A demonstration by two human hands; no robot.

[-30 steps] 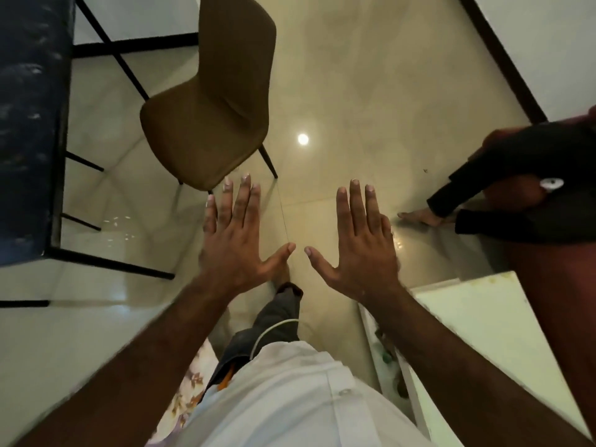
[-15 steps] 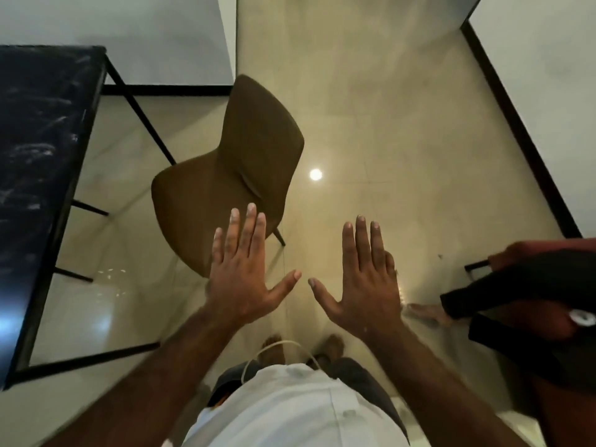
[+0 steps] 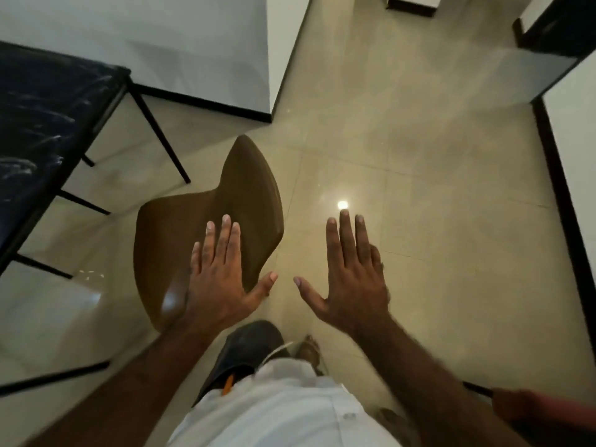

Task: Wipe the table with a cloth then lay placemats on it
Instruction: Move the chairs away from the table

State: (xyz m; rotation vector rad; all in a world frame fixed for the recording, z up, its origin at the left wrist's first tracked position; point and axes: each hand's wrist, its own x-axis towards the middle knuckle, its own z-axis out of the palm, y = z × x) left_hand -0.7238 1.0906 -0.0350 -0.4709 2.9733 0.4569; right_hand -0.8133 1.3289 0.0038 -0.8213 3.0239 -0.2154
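Left hand (image 3: 219, 279) grip wide, fingers straight, holding nothing; right hand (image 3: 351, 279) likewise, above floor (image 3: 419, 188)

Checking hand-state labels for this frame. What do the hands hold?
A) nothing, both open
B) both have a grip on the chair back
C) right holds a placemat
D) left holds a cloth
A: the left hand and the right hand are both stretched out flat with straight fingers and hold nothing. No cloth or placemat is in view, and the right hand is over bare floor, not the chair.
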